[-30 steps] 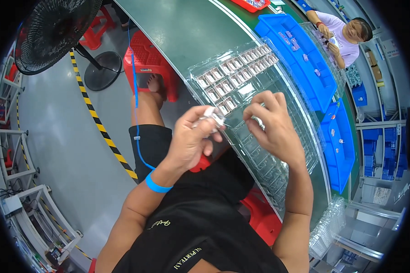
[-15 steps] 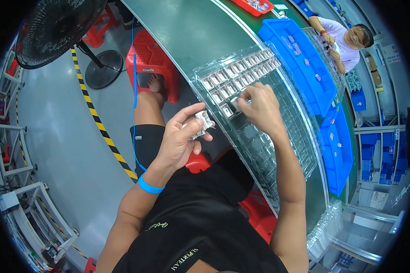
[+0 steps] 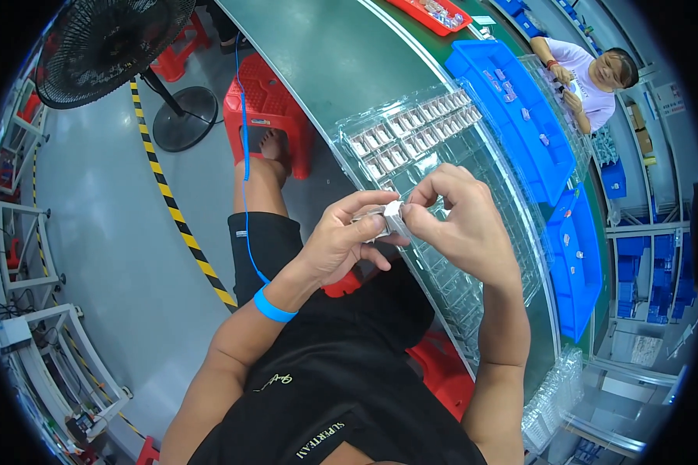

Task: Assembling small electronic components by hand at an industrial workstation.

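Small white and silver box-shaped parts (image 3: 395, 220) are gripped between the thumb and fingers of my left hand (image 3: 335, 242), just off the bench's near edge. My right hand (image 3: 469, 226) meets them from the right, thumb and forefinger pinching at the white end of one part. Beneath and beyond my hands lies a clear plastic tray (image 3: 461, 263) with moulded pockets. Its far pockets hold rows of similar white parts (image 3: 402, 153). Part of the row closest to me is hidden by my hands.
Blue bins (image 3: 531, 151) with a few small parts line the tray's right side. A red bin (image 3: 434, 17) stands at the far end of the green bench (image 3: 306, 46). Across it sits a co-worker (image 3: 585, 81). A red stool (image 3: 265, 97) and a black fan (image 3: 116, 46) are at left.
My right hand has left the tray's near row and come back to the parts in my left hand. My left hand has shifted right, toward the bench edge.
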Available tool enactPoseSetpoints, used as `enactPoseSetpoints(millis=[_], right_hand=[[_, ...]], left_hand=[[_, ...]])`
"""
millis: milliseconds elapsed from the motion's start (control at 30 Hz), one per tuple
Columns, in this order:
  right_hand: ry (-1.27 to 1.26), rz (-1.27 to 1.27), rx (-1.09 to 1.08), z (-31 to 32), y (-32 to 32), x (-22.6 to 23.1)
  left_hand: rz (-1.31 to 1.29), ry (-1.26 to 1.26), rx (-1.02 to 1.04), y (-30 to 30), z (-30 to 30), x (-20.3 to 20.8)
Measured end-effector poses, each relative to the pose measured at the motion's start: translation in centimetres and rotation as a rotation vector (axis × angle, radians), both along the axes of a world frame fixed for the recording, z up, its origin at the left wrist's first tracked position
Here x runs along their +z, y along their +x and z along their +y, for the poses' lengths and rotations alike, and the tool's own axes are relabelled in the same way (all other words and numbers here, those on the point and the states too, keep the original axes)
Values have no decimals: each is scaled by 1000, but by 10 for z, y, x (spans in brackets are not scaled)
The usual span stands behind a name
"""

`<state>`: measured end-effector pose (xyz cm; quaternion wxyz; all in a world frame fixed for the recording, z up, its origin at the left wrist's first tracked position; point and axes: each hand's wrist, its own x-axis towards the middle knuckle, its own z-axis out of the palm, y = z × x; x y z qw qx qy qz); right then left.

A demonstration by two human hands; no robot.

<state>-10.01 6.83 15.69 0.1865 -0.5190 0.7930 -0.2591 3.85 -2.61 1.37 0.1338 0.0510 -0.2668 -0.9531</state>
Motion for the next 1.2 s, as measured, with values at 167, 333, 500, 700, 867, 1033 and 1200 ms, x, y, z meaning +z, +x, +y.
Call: enactPoseSetpoints(millis=[167, 333, 500, 700, 867, 1033, 1200], right_hand=[[-29, 83, 14, -2, 1, -10], [-41, 40, 15, -2, -3, -13], [-78, -148, -16, 2, -4, -14], [-66, -98, 27, 17, -16, -7], [-207, 99, 58, 18, -1, -4], [-217, 300, 20, 5, 25, -10], [-214, 234, 22, 3, 20, -15]], left_hand=[[47, -29, 3, 0, 2, 0], [0, -44, 19, -2, 2, -2], [-3, 5, 40, -3, 5, -3], [-31, -69, 91, -4, 10, -5], [-57, -138, 153, -5, 12, 1], [-57, -263, 282, -6, 19, -4], [-58, -261, 281, -3, 17, -1]])
